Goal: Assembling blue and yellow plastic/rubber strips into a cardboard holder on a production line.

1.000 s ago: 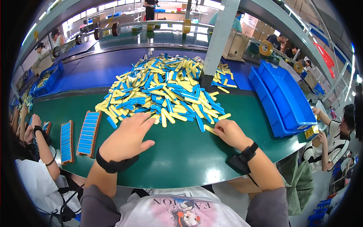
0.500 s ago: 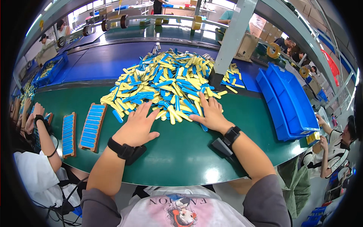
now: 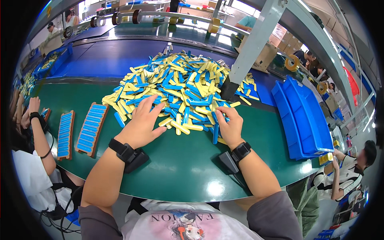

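Note:
A heaped pile of small flat strips [image 3: 172, 86] with rounded ends, blue or yellow, lies in front of me. My left hand [image 3: 142, 124] is open at the pile's near left edge, its fingers spread over the strips and thumb out to the side. At the near right edge, my right hand [image 3: 229, 125] has its fingers curled in and the thumb close to them. Whatever may sit between those fingertips is hidden. Beside them a blue strip [image 3: 216, 134] points toward me on the green table [image 3: 180, 168].
Two brown racks [image 3: 94, 127] lined with blue strips lie at left, near another person's arm [image 3: 39, 132]. Nested blue bins [image 3: 298, 120] stand at right. A grey metal post [image 3: 248, 52] rises behind the pile, where a blue surface [image 3: 100, 60] extends.
My right hand has gone from spread fingers to curled ones at the pile's near right edge. My left hand remains spread. The view has shifted slightly.

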Available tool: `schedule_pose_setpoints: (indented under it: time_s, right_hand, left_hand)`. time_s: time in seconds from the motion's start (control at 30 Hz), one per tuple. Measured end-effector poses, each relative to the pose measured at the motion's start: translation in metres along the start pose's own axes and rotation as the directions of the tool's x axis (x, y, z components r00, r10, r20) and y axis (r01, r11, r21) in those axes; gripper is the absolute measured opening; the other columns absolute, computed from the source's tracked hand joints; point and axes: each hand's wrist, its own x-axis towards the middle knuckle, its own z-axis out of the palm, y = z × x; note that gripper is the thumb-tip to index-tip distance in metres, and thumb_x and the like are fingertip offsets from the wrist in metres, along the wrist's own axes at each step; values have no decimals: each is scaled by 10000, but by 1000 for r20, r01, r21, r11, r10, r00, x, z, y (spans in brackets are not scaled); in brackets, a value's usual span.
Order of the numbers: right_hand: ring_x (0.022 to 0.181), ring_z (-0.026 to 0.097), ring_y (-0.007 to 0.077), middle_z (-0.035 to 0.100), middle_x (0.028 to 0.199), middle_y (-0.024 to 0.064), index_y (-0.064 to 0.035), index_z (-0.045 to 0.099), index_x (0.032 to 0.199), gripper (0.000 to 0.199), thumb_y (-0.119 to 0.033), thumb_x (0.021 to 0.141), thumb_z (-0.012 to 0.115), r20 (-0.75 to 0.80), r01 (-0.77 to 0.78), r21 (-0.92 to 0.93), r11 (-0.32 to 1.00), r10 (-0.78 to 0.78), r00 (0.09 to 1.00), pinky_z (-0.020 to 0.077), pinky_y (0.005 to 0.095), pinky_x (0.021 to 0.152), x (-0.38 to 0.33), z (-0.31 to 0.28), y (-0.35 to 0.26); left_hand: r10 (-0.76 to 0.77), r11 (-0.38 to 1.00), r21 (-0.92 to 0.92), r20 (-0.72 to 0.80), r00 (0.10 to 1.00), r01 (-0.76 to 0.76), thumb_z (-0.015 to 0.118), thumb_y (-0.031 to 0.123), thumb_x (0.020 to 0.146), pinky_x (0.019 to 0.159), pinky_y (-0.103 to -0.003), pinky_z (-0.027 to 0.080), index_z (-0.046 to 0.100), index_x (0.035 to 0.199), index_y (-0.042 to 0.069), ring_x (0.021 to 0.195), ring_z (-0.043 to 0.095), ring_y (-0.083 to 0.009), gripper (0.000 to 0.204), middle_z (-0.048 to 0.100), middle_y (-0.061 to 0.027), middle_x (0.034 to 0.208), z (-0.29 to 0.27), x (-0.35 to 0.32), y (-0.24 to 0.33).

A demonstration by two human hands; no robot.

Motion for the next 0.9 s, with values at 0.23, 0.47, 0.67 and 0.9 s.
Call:
schedule_pose_setpoints:
  time_s: [0.23, 0.47, 0.67, 0.9]
  right_hand:
    - [649, 554, 154, 622, 787, 65, -21, 629, 896, 73, -55, 845, 668, -48, 17, 124, 992, -11, 999, 461, 273, 605, -3, 1, -3]
    - [621, 534, 94, 596, 749, 45, -13, 639, 1081, 204, -51, 881, 645, 119, -108, 252, 962, 80, 990, 455, 248, 581, -7, 5, -6]
    - [613, 556, 40, 600, 710, -13, 2, 678, 1028, 146, -82, 927, 614, 152, -162, 200, 966, 133, 979, 479, 208, 553, -7, 0, -9]
    - [558, 501, 27, 596, 705, -29, -43, 679, 1059, 159, -124, 943, 606, 223, -364, 389, 846, 297, 928, 424, 186, 501, -19, 4, -38]
  left_hand:
    - [303, 918, -218, -151, 941, -331, 691, 56, 778, 1039, -416, 376, 600, 1140, 26, 1233, 439, -345, 374, 511, -149, 1297, 8, -1, 13]
    - [414, 884, -267, 67, 908, -383, 679, 78, 785, 989, -398, 427, 623, 1066, 8, 1142, 514, -315, 295, 577, -144, 1197, 12, -4, 23]
    - [425, 887, -232, 72, 902, -399, 663, 104, 794, 972, -390, 439, 629, 1047, -3, 1130, 525, -302, 278, 593, -139, 1160, 10, -5, 25]
    - [287, 880, -411, 66, 956, -236, 678, 160, 839, 878, -357, 497, 541, 1217, -17, 1000, 615, -283, 439, 629, -153, 1108, 9, -9, 32]
